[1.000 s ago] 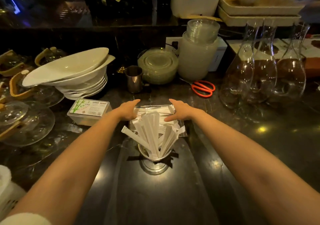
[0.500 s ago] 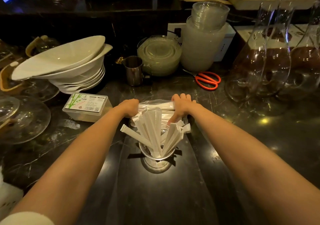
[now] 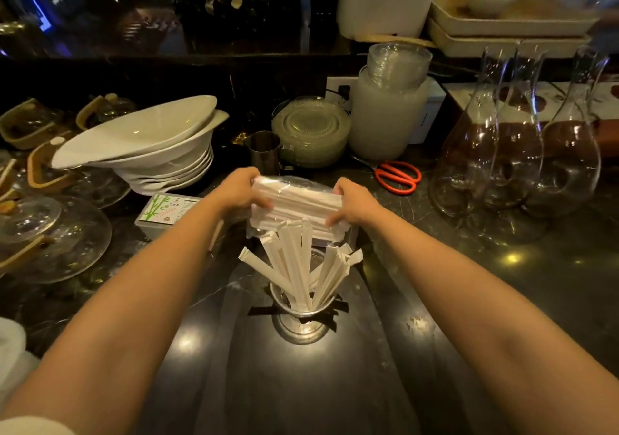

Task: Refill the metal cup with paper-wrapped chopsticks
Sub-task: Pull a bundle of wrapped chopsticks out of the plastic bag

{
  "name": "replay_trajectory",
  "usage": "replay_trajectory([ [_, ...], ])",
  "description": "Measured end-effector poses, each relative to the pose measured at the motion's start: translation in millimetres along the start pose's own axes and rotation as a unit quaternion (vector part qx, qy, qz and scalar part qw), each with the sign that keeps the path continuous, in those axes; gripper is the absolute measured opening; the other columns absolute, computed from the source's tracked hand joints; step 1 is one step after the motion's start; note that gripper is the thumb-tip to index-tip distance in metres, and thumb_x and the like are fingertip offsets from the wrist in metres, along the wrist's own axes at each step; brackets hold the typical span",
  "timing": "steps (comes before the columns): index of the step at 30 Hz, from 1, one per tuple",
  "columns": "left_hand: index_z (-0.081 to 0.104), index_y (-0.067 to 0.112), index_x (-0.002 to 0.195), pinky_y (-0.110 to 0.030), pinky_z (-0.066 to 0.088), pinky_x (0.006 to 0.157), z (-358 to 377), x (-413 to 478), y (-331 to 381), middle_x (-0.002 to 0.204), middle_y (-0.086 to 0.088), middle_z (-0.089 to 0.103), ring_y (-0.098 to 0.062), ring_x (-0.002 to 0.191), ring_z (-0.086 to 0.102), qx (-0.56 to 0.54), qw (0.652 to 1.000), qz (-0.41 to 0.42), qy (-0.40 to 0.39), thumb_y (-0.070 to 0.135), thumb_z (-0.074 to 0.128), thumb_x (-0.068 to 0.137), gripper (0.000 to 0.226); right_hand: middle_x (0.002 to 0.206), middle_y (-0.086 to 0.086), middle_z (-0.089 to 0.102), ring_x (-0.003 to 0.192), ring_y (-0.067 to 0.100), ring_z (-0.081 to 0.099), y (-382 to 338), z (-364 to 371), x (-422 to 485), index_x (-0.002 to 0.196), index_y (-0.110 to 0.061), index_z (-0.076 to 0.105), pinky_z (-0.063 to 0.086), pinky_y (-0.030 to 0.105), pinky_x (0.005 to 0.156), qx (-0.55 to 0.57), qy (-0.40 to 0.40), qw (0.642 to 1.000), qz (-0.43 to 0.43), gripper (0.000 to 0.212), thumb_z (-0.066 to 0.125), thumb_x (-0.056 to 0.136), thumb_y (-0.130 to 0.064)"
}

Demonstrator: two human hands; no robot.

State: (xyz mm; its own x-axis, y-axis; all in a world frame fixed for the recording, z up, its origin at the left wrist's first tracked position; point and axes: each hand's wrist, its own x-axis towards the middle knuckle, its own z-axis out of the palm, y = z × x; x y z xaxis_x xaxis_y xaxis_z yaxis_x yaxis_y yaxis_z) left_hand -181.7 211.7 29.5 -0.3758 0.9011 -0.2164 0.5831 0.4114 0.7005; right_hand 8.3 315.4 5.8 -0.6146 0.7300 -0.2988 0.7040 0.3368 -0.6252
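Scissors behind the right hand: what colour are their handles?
Orange-red handles on the scissors, in the head view.

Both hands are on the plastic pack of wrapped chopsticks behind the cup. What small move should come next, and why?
Probably pull the plastic pack open. The left hand and right hand grip its two ends, it looks sealed, and the metal cup in front holds only a loose fan of chopsticks, with room for more.

Bare forearms; white sleeve (image 3: pixel 30 426) edge at left arm.
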Motion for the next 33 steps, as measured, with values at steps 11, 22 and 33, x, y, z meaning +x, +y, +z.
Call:
replay_trajectory([
  [11, 0.046, 0.023, 0.086, -0.023, 0.049, 0.060, -73, -71, 66, 0.088, -0.001, 0.061, -0.015, 0.082, 0.062, -0.265, 0.951, 0.101, 0.125, 0.002, 0.065, 0.077, 0.030, 0.126, 0.009, 0.050, 0.115, 0.023, 0.048, -64, -71, -73, 0.123, -0.011, 0.044, 0.043, 0.038, 0.099, 0.207, 0.186, 0.947, -0.161, 0.066, 0.077, 0.066, -0.006],
  [22, 0.049, 0.026, 0.093, -0.018, 0.057, 0.057, -25, -194, 15, 0.093, 0.000, 0.063, 0.001, 0.069, 0.069, -0.388, 0.912, 0.052, 0.123, -0.013, 0.058, 0.075, 0.044, 0.101, -0.006, 0.053, 0.086, 0.011, 0.059, -91, -56, -183, 0.131, -0.020, 0.034, 0.057, 0.024, 0.070, 0.274, 0.119, 0.919, -0.255, 0.078, 0.072, 0.067, 0.005],
  [33, 0.051, 0.014, 0.097, -0.028, 0.058, 0.074, 94, -249, -38, 0.103, -0.011, 0.061, -0.021, 0.092, 0.064, -0.430, 0.882, -0.174, -0.080, -0.009, 0.062, 0.074, 0.034, 0.072, -0.005, 0.059, 0.056, -0.003, 0.055, -82, -2, -232, 0.078, -0.019, 0.058, 0.047, 0.014, 0.055, 0.096, -0.037, 0.977, -0.186, 0.027, 0.076, 0.067, -0.003],
])
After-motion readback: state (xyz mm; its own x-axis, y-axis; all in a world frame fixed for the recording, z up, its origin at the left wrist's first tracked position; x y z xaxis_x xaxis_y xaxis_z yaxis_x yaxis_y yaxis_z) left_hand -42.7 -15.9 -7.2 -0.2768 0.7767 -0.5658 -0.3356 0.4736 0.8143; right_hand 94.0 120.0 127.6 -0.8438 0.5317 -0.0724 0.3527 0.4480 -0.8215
